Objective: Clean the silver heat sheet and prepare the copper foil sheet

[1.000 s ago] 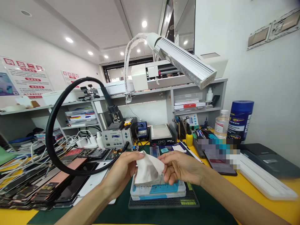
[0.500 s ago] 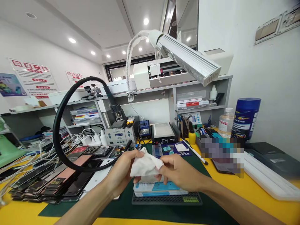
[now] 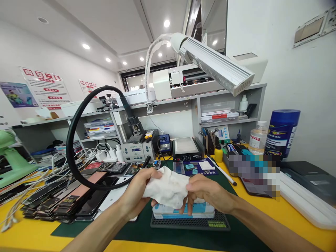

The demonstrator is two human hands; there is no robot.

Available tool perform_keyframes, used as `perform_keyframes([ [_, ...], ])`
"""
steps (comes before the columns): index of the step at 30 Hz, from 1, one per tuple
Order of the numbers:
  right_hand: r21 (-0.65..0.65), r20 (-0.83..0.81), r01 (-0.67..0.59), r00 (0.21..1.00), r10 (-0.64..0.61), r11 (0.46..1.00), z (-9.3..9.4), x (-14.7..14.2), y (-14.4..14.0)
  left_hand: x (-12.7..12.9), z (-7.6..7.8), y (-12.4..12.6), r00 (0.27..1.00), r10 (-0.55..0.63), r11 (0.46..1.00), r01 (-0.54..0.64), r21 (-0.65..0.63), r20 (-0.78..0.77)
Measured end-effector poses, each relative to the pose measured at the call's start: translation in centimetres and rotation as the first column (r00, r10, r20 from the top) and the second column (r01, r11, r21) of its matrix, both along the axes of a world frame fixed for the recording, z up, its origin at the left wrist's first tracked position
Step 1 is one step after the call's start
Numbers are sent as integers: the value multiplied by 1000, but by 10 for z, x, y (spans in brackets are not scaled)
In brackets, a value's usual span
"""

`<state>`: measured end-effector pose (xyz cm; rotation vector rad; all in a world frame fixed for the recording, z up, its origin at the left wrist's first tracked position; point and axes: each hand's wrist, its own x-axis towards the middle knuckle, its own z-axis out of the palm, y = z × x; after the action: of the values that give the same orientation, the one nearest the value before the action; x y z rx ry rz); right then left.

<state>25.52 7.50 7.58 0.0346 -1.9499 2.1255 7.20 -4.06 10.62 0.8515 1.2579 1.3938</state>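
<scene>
A crumpled white wipe [image 3: 168, 188] is stretched between my two hands. My left hand [image 3: 139, 192] pinches its left side, thumb on top. Its right edge is gripped by my right hand [image 3: 207, 191] between thumb and fingers, with other fingers hanging below. Under the wipe lies a blue-and-white wipes packet [image 3: 194, 211], partly hidden by the wipe and my fingers. That packet rests on a dark perforated pad [image 3: 189, 225] on the green mat [image 3: 141, 234].
Stacked phone parts [image 3: 52, 203] and cables lie to the left, near a black hose [image 3: 69, 150]. Behind are a hot-air station [image 3: 136, 150] and a heating plate [image 3: 186, 147]. A blue spray can [image 3: 282, 134] and white lamp bar [image 3: 307, 199] stand right. A lamp [image 3: 217, 64] hangs overhead.
The wipe has been spread wider and flatter as my right hand moved right. The view has shifted slightly left, so the surroundings appear further right.
</scene>
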Motion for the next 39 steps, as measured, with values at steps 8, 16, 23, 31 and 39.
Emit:
perform_keyframes([
  [8,-11,25,124,992,-124,992,3,3,-2,4,4,7,988,-152,985,152,-78,4],
  [16,-46,84,262,963,-258,964,3,3,6,-4,-1,14,966,-192,968,215,-131,171],
  [23,-130,87,313,949,-304,941,4,0,8,-15,-8,6,856,-247,940,326,-103,454],
  [31,-204,72,293,956,-284,934,5,-1,6,-9,-21,-6,788,-194,957,284,-66,585],
  [39,-269,10,194,980,-199,943,6,1,9,-4,-24,0,744,-190,946,313,-83,640],
])
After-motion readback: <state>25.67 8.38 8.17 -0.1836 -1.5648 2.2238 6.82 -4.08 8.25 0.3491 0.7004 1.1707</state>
